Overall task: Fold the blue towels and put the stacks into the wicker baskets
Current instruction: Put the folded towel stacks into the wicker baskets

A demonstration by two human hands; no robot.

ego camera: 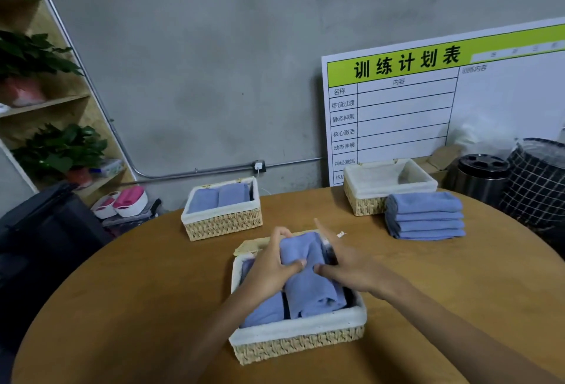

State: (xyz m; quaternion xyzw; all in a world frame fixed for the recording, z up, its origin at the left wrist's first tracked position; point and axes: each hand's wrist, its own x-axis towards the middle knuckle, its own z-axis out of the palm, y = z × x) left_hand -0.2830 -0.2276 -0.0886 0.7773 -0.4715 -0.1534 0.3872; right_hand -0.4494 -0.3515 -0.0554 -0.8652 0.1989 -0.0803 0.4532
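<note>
A wicker basket (301,342) with a white liner stands on the round table in front of me. A folded blue towel stack (312,292) lies in its right half, with another blue stack (267,310) to its left. My left hand (270,267) grips the right stack's far end, fingers over the top and thumb underneath. My right hand (345,264) holds the same stack from the right side, thumb pressed into the cloth. A second basket (223,221) at the back left holds two blue stacks (218,198). A third basket (363,200) at the back right looks empty.
A pile of folded blue towels (425,215) lies on the table in front of the third basket. A small white tag (341,234) lies near the middle. A white board (443,102) leans on the wall; bins (481,175) stand at the right, shelves with plants (58,151) at the left.
</note>
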